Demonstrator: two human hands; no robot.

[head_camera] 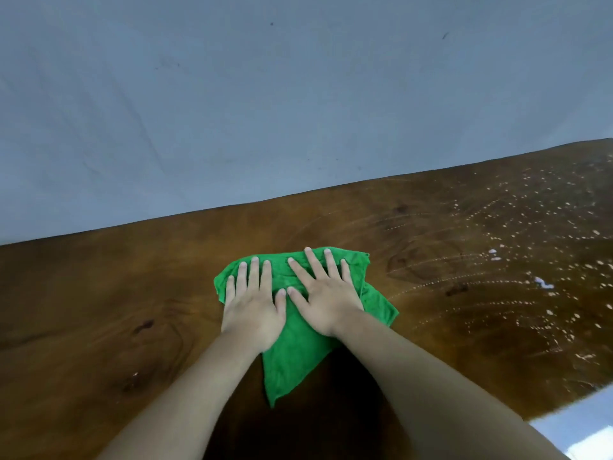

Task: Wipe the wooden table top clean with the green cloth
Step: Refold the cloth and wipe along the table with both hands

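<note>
I have the cloth (298, 330) lying crumpled on the table (99, 293), about mid-width and a little nearer the far edge than the near one. It runs roughly from its far end under my fingers down to a loose pointed corner trailing back toward me, so its long axis lies more or less fore-and-aft, tilted slightly to the right.

Both my hands sit on its far half, side by side and nearly touching at the thumbs. My left hand (253, 307) is flat, fingers together and stretched out; my right hand (326, 300) is flat too, fingers fanned wider. Neither one is pinching or clutching anything; both are spread palm-down and simply pressing the cloth against the wood.

What matters for the next stroke is off to my right. The wood there carries a scatter of pale droplets (547, 227) and a couple of small white foam blobs (544, 283), with faint curved streaks arcing between them and the cloth. To the left the wood looks dry and dull. So the dirty patch lies to the right of my grip and slightly away from me, and my right hand is the nearer one. I judge the sweep should go rightward, led by that hand, with the trailing corner dragging behind.

Beyond the far edge stands a plain grey wall (298, 94).
</note>
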